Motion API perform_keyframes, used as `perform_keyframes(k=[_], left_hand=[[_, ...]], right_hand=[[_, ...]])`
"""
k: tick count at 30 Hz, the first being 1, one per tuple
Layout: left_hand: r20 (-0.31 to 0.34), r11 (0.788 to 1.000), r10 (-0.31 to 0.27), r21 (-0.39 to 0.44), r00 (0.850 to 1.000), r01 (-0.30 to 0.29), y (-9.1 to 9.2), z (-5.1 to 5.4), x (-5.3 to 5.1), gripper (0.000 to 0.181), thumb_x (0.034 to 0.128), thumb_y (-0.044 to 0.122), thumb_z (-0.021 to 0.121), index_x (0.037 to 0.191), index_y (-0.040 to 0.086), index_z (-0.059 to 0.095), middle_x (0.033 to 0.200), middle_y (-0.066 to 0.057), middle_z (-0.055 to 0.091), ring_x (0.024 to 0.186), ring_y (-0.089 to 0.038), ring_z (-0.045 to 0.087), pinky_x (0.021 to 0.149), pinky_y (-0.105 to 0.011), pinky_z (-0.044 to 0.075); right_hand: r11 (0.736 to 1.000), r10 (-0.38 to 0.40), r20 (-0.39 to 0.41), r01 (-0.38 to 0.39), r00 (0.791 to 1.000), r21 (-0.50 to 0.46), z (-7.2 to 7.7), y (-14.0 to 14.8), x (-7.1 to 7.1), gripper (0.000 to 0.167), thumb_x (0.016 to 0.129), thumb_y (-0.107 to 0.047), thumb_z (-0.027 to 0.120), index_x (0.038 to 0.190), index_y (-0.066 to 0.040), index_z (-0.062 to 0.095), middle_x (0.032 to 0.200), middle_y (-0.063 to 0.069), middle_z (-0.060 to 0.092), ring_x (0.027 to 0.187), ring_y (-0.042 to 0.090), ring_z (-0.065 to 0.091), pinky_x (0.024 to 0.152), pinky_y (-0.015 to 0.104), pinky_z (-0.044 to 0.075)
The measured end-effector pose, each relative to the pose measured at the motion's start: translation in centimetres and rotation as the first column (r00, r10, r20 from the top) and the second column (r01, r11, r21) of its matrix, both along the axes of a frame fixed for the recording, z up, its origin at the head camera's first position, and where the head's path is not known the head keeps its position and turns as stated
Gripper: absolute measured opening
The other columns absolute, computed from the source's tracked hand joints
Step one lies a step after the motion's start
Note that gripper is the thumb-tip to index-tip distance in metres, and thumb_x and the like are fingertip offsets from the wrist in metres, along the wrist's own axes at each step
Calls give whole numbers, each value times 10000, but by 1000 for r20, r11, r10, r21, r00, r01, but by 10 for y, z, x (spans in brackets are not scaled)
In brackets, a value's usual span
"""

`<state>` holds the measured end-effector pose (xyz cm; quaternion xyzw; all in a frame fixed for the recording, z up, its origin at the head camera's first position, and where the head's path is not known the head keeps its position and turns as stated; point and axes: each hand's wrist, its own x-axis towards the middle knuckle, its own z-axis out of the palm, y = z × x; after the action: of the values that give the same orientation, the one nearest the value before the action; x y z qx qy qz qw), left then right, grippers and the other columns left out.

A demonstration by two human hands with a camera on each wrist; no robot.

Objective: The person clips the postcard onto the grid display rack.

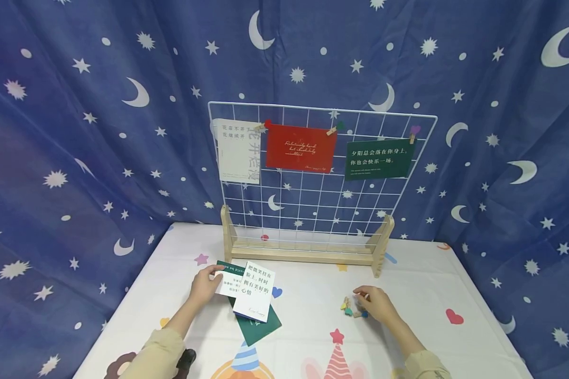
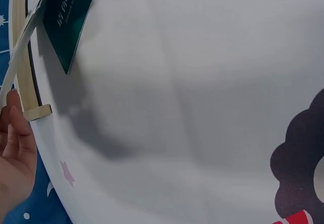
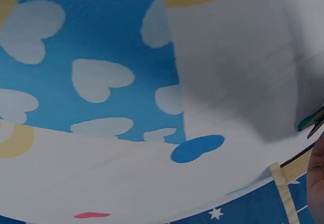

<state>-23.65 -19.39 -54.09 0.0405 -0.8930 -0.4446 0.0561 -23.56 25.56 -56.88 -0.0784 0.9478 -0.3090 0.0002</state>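
Note:
My left hand grips the left edge of a fanned group of cards. Among them are a white card with inverted print and a white card with black Chinese text lying over it. A dark green card shows beneath. In the left wrist view a green card tilts above the table, casting a shadow. My right hand hovers at a small group of wooden clothespins with coloured ends, finger and thumb apart. The right wrist view catches a green-tipped clothespin beside that hand.
A white wire grid stands in a wooden base at the back of the table. Clothespins hold a white card, a red card and a green card on it. Behind hangs a blue curtain.

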Motion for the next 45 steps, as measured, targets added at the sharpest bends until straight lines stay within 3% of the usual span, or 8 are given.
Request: perform_keyframes(k=[12, 20, 25, 28, 32, 36, 40, 45], left_hand=[[-30, 992, -61, 113, 998, 64, 0, 6, 9, 562, 818, -84, 604, 1345, -1, 427, 1079, -290, 529, 630, -153, 578, 506, -218, 513], [-53, 993, 29, 119, 998, -23, -5, 2, 12, 292, 892, -6, 581, 1180, -51, 589, 1149, -310, 560, 536, -251, 607, 459, -244, 524], [-68, 998, 52, 38, 996, -49, -8, 1, 16, 376, 802, -11, 682, 1169, -46, 608, 1209, -285, 560, 888, -358, 630, 692, -278, 560], [-63, 997, 59, 57, 996, -56, -9, 1, 20, 504, 737, -64, 710, 1219, -26, 568, 1156, -269, 564, 906, -302, 612, 740, -313, 565], [-112, 980, 95, 187, 989, -73, -8, 0, 24, 559, 735, -134, 666, 1250, 2, 496, 1026, -271, 579, 616, -110, 571, 536, -263, 571], [-198, 965, 162, 237, 967, -114, -7, 0, 29, 588, 798, -137, 591, 1327, 27, 394, 934, -275, 608, 552, -14, 534, 481, -250, 550], [-223, 961, 213, 221, 951, -164, -8, 5, 32, 458, 891, -93, 478, 1324, 31, 398, 1075, -272, 607, 565, -14, 523, 480, -171, 485], [-207, 973, 209, 140, 956, -183, -6, 10, 37, 274, 970, -18, 389, 1182, -21, 562, 1139, -196, 552, 714, -17, 486, 594, -97, 451]], right_hand=[[997, 60, -61, -58, 996, 42, -1, -10, -6, 104, 859, -62, 650, 937, -19, 704, 737, -16, 656, 587, 25, 480, 512, 178, 420], [996, 65, 16, -65, 998, 64, 4, -16, -8, 111, 853, -86, 663, 944, -37, 703, 724, -34, 601, 635, 71, 479, 553, 203, 417], [992, 99, 24, -100, 995, 75, 2, -18, -8, 110, 848, -128, 680, 927, -57, 706, 737, -45, 607, 649, 58, 485, 581, 206, 434], [989, 122, 17, -123, 992, 77, 0, -19, -8, 98, 838, -109, 686, 922, -63, 707, 752, -44, 610, 653, 54, 484, 581, 204, 437], [989, 125, 28, -127, 992, 71, -2, -20, -9, 105, 819, -68, 693, 923, -69, 705, 749, -44, 594, 643, 57, 464, 566, 191, 418], [986, 148, 38, -150, 988, 77, -2, -21, -9, 116, 820, -66, 691, 935, -63, 705, 739, -49, 572, 623, 50, 439, 546, 180, 400], [985, 152, 36, -155, 988, 73, 0, -23, -8, 101, 835, -71, 675, 929, -52, 704, 734, -42, 563, 610, 50, 433, 529, 184, 395], [986, 143, 38, -145, 989, 82, 2, -26, -5, 134, 822, -125, 702, 931, -48, 704, 733, -37, 557, 612, 57, 423, 533, 185, 377]])
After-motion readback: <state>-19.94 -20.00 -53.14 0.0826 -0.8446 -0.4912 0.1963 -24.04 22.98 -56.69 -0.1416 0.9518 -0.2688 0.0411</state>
